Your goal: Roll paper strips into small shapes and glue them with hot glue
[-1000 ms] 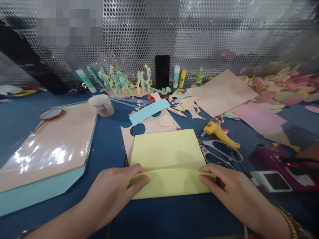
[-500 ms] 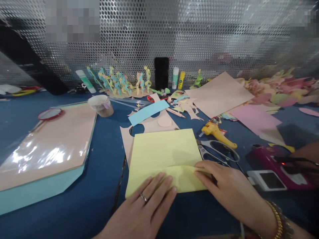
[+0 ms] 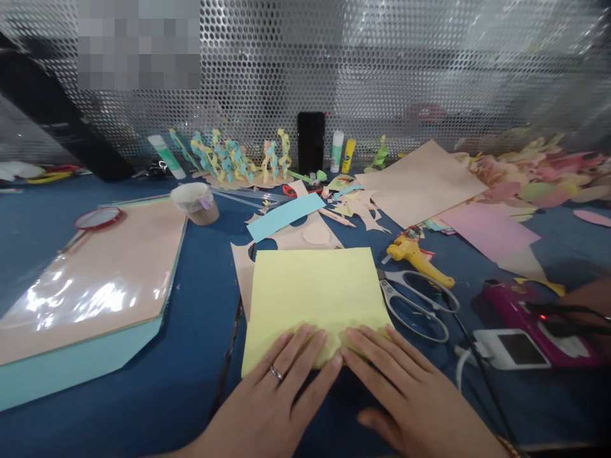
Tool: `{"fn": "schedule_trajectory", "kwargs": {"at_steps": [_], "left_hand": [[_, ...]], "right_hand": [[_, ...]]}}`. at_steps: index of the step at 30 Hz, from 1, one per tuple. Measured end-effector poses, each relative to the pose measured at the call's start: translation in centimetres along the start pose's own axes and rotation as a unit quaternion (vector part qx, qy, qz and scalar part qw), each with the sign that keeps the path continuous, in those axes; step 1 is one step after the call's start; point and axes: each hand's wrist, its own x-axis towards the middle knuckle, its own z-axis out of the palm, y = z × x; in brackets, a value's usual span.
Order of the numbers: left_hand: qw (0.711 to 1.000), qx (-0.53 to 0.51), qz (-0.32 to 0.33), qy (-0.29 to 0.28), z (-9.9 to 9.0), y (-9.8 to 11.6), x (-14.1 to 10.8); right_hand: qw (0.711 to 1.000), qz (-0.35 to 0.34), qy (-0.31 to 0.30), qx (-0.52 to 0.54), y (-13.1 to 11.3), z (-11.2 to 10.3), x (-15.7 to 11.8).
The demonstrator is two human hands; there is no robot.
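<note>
A yellow sheet of paper (image 3: 315, 286) lies in front of me, over some pale cut paper (image 3: 305, 235). My left hand (image 3: 286, 381), with a ring on one finger, rests flat on the sheet's near left part, fingers stretched out. Flat on the near right part is my right hand (image 3: 401, 381), its fingers also extended and its thumb off the paper. The fingertips of both hands almost meet near the middle of the near edge. Grey-handled scissors (image 3: 420, 299) lie just right of the sheet, with a yellow glue gun (image 3: 417, 257) behind them.
A plastic-covered stack of paper (image 3: 119, 267) lies left, with a paper-covered cup (image 3: 195, 203) beside it. A blue strip (image 3: 286, 216) and scraps lie behind the sheet. A phone (image 3: 310, 143) stands at the back. A magenta power strip (image 3: 539, 318) with a white plug and cables lies right.
My right hand has let go of the paper's lifted right edge and moved left, flattening onto the sheet beside my left hand. The raised near part of the paper now lies down.
</note>
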Motion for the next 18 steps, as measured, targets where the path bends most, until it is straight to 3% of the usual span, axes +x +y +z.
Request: {"fn": "schedule_trajectory", "kwargs": {"at_steps": [5, 11, 18], "left_hand": [[1.0, -0.014, -0.002, -0.008, 0.0, 0.0, -0.1], [0.999, 0.035, 0.017, 0.032, 0.0, 0.2, 0.0], [0.999, 0.029, 0.005, 0.018, 0.2, 0.1, -0.1]], "right_hand": [[1.0, 0.0, -0.01, -0.006, 0.0, -0.1, -0.1], [1.0, 0.003, -0.012, 0.005, 0.0, -0.4, -0.9], [0.998, 0.026, 0.045, 0.031, -0.2, 0.4, -1.7]]}}
